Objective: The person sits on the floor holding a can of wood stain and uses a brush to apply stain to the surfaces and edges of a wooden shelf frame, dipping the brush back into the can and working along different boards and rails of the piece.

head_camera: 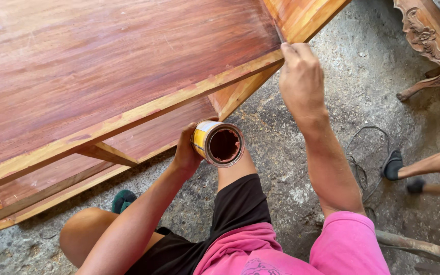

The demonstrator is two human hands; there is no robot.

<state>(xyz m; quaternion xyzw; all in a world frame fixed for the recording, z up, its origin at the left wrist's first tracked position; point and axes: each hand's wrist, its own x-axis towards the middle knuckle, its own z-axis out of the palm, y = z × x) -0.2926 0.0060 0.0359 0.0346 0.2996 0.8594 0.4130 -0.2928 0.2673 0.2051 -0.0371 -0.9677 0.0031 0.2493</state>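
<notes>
Left hand (pixel 187 150) wraps around a small tin (pixel 219 143), fingers curled about its yellow side, its open mouth tipped toward the camera and showing a reddish-brown coating inside. Right hand (pixel 301 76) is up and away from it, closed into a pinch at the corner of the wooden panel (pixel 103 71); something thin seems held in the fingertips, but whether it is a brush or a rag I cannot tell. The panel's broad face above and left of both hands looks red-stained; the frame edge (pixel 169 104) running between them is pale. For clean work here I would judge it best to keep the tin level and just below the working hand, and to follow the grain along the edge. Another person's legs (pixel 429 168) stand well off beyond the right forearm, on the concrete floor (pixel 291 168).
</notes>
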